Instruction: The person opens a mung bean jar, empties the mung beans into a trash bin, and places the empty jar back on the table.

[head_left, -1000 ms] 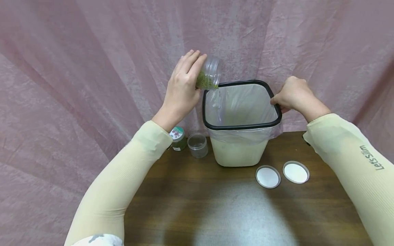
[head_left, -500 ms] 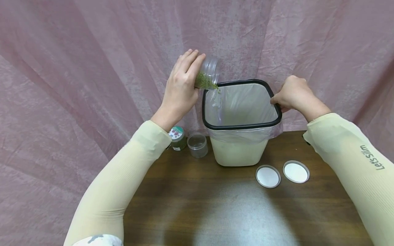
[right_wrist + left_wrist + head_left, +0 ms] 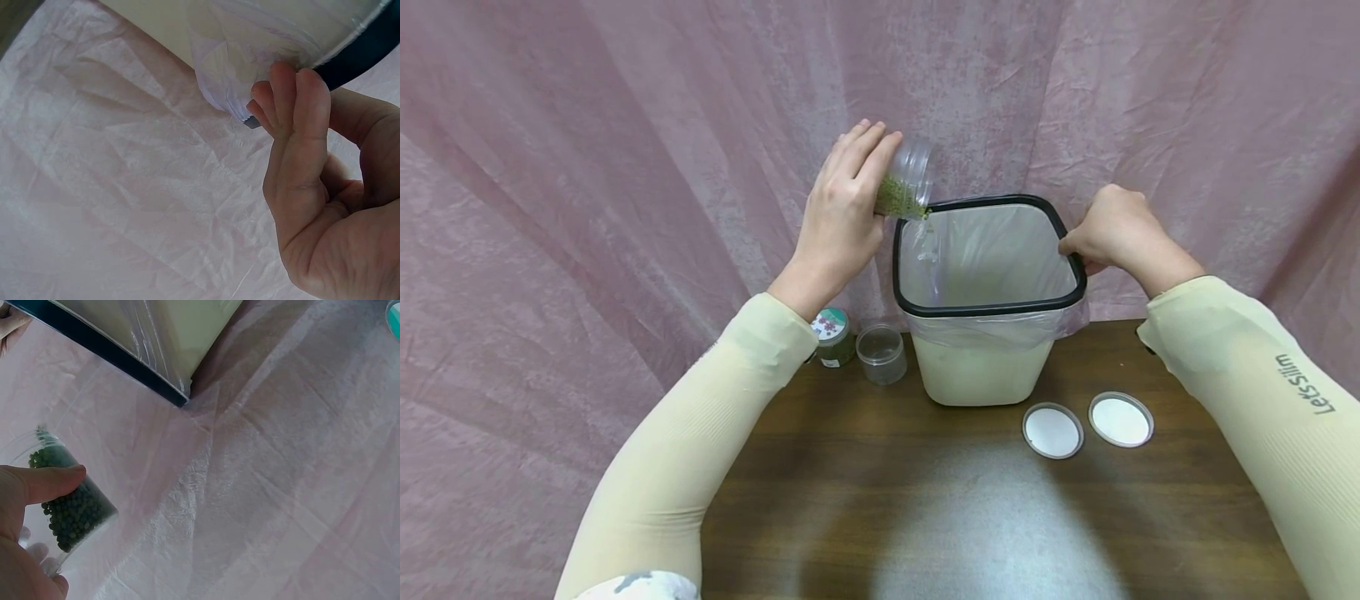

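In the head view my left hand (image 3: 845, 200) grips a clear plastic jar (image 3: 913, 163), tilted on its side with its mouth at the left rim of the trash bin (image 3: 985, 367). Small green beans (image 3: 76, 515) lie along the jar's lower wall, and a few sit at its lip. The bin is cream, with a black rim (image 3: 992, 312) and a clear plastic liner folded over it. My right hand (image 3: 1120, 229) pinches the rim and liner on the right side, thumb inside and fingers outside, as the right wrist view also shows.
Left of the bin stand an open clear jar (image 3: 882, 357) and a lidded jar (image 3: 835, 340) with green contents. Two round lids (image 3: 1052, 431) with white insides lie on the wooden table (image 3: 880, 500) at the front right. A pink curtain (image 3: 700, 150) hangs behind.
A few beans spilled past the jar's lip half a second ago; now only a small cluster shows there. The jar has shifted very slightly left since the first frame. My right hand stays put.
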Demonstrator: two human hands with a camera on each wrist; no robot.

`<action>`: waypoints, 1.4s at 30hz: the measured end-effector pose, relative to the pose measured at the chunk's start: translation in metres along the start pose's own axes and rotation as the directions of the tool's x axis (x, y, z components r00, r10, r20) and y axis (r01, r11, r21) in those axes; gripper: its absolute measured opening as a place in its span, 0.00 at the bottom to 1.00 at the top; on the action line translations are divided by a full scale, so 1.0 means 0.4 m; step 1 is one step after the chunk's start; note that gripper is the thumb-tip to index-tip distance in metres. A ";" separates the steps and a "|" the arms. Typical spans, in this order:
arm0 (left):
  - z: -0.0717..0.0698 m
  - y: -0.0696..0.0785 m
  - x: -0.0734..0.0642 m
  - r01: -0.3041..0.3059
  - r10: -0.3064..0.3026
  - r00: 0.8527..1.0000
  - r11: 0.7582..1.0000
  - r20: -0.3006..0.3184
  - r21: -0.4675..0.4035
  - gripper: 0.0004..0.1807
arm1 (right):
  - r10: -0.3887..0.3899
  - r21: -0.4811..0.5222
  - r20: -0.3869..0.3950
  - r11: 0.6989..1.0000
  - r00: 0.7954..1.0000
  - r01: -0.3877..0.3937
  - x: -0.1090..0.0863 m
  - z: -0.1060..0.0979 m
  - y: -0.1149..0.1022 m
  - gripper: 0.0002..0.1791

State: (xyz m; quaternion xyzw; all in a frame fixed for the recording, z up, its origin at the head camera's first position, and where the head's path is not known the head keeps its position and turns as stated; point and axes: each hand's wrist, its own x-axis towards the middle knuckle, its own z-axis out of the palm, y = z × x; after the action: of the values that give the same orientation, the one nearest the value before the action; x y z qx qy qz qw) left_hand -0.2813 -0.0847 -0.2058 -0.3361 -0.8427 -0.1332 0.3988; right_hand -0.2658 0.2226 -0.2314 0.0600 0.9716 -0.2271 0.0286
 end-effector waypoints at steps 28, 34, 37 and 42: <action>-0.006 -0.003 0.008 -0.004 0.004 1.000 1.000 -0.004 0.010 0.37 | 0.012 -0.028 0.005 1.000 1.000 -0.012 0.003 -0.004 -0.005 0.15; -0.006 -0.001 0.010 -0.009 0.009 1.000 1.000 0.001 0.020 0.36 | 0.022 -0.030 0.003 0.999 1.000 -0.022 0.004 -0.005 -0.004 0.15; -0.005 -0.001 0.009 -0.011 0.011 1.000 1.000 0.003 0.025 0.36 | 0.024 -0.032 0.003 0.999 1.000 -0.024 0.004 -0.004 -0.005 0.15; -0.005 0.000 0.009 -0.009 0.008 1.000 0.999 0.010 0.037 0.36 | 0.022 -0.036 0.000 0.999 1.000 -0.022 0.004 -0.003 -0.005 0.15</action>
State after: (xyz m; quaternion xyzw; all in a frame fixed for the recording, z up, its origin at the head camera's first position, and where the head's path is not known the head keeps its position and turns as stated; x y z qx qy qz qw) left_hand -0.2816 -0.0841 -0.2016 -0.3329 -0.8456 -0.1142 0.4015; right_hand -0.2677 0.2213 -0.2297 0.0701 0.9748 -0.2095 0.0322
